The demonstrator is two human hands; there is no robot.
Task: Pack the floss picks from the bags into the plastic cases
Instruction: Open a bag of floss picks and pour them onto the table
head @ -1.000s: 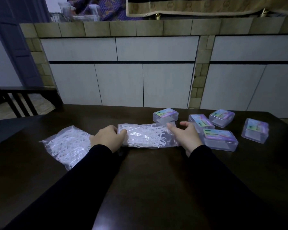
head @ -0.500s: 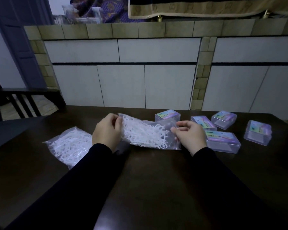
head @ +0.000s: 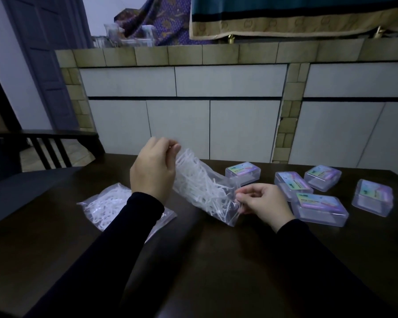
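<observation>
A clear plastic bag of white floss picks hangs tilted above the dark table. My left hand pinches its upper left end, raised off the table. Lower down, my right hand pinches the bag's right end close to the tabletop. A second bag of floss picks lies flat on the table at the left, partly under my left sleeve. Several clear plastic cases with colourful labels lie closed at the right, among them one behind the bag and one beside my right hand.
The dark wooden table reaches to a tiled counter with white cabinet doors behind it. A dark chair back stands at the far left. The rightmost case lies near the table's right edge.
The bag lay flat on the table between both hands; now my left hand has lifted its left end up, tilting the bag. My right hand stayed low at the right end.
</observation>
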